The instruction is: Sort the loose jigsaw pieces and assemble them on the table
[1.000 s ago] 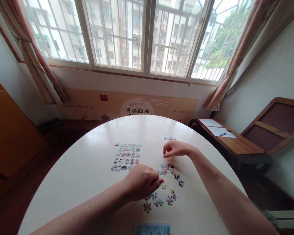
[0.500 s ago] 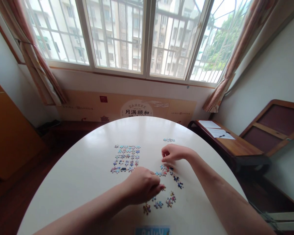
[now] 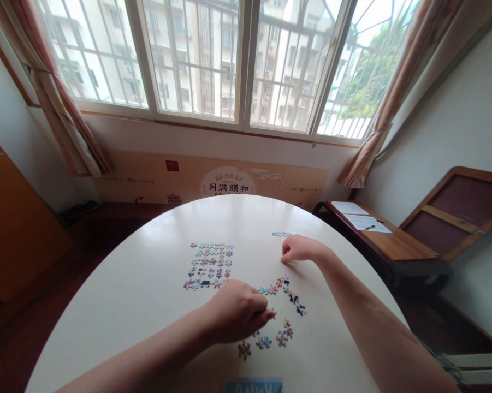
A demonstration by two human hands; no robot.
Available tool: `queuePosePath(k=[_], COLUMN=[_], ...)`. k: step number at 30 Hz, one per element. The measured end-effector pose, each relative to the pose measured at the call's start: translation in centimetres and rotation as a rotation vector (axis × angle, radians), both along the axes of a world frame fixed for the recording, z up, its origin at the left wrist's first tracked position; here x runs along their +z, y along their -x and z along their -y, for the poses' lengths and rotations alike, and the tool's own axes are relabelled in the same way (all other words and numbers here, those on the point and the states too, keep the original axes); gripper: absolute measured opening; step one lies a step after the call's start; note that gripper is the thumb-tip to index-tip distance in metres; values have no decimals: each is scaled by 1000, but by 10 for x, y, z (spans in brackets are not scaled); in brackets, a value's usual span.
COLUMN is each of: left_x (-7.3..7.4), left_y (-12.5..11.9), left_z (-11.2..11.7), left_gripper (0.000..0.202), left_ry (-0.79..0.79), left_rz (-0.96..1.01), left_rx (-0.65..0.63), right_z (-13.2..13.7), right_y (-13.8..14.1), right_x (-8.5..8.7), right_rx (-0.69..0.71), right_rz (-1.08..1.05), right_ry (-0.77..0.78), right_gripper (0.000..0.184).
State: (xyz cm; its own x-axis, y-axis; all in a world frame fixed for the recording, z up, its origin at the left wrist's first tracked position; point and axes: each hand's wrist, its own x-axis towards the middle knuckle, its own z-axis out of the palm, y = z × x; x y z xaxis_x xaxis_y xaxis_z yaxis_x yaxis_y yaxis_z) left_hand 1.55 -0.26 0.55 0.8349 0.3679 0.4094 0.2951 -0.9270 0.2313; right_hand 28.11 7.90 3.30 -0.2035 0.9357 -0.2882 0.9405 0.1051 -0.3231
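Since half a second ago, the right hand [image 3: 301, 248] has shifted slightly toward the table's [image 3: 106, 305] right edge; the left hand [image 3: 239, 308] barely moves. Ordered rows of puzzle pieces [image 3: 209, 262] lie left of the middle, and a short row [image 3: 279, 234] sits nearer the far edge. Loose pieces [image 3: 264, 342] remain toward the near edge, seemingly still unsorted. Each grip is curled; how far open, or whether it has a piece, I cannot tell. The left hand hides some pieces; a blue lettered item [image 3: 254, 386] is cut off. Joins are too small to judge.
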Motion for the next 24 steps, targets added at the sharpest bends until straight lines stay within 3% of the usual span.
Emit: queuePosePath(k=[6,12,24], left_x=[0,-1,2], left_y=[1,1,0], left_z=[1,1,2], left_gripper=[39,40,37], left_ry=[34,38,-6], left_rz=[3,-1,-38], left_rx=[-1,-5,9], right_z=[-13,-22,-21], right_y=[-51,-72,-83], right_x=[-11,-35,-44], right_rx=[-298,-509,-399], right_rz=[78,61,-73], right_ry=[-85,-314,-421], right_gripper=[14,21,24])
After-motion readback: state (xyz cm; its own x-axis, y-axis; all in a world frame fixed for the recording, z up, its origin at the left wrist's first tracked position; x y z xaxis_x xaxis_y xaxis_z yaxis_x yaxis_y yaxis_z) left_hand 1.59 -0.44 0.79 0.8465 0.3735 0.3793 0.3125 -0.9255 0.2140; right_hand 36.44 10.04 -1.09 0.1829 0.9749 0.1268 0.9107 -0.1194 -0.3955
